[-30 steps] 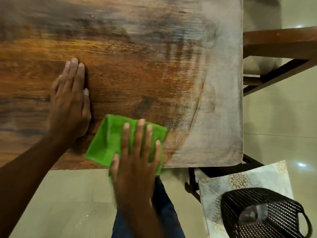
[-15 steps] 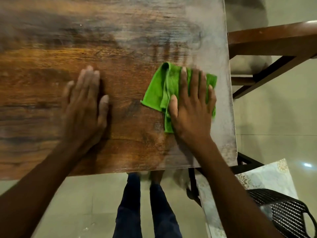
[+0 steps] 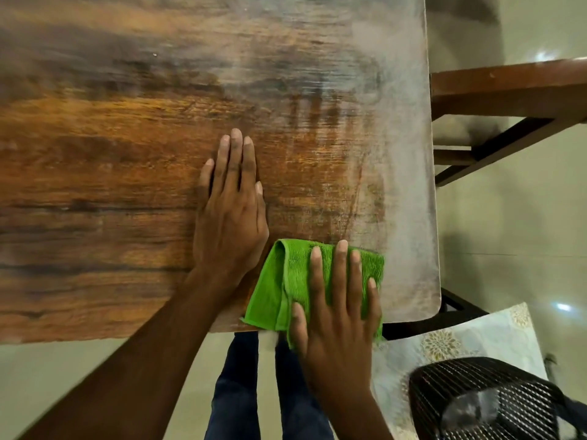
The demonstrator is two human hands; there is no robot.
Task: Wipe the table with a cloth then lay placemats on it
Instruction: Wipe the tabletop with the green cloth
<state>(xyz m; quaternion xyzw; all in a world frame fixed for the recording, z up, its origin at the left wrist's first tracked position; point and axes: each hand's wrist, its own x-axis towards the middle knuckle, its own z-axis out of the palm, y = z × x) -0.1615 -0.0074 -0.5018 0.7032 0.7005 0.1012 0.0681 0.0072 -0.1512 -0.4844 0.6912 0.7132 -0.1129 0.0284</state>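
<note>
Wooden table (image 3: 127,173), viewed from above; dusty grey film along right side, clearer brown grain toward left. Green cloth (image 3: 286,281), folded, lying at near right corner of table, lower edge overhanging near edge slightly. Right hand (image 3: 336,309) flat on cloth, fingers straight and spread, pressing it down, not curled round it. Left hand (image 3: 230,214) flat on bare wood just left of cloth, fingers straight and together, holding nothing. Dark trouser legs (image 3: 235,389) below table edge. Patterned placemat (image 3: 476,335) off table at lower right, under black mesh basket (image 3: 495,398); basket contents blurred, not identifiable. Wooden chair frame (image 3: 508,90) beside right edge of table.
</note>
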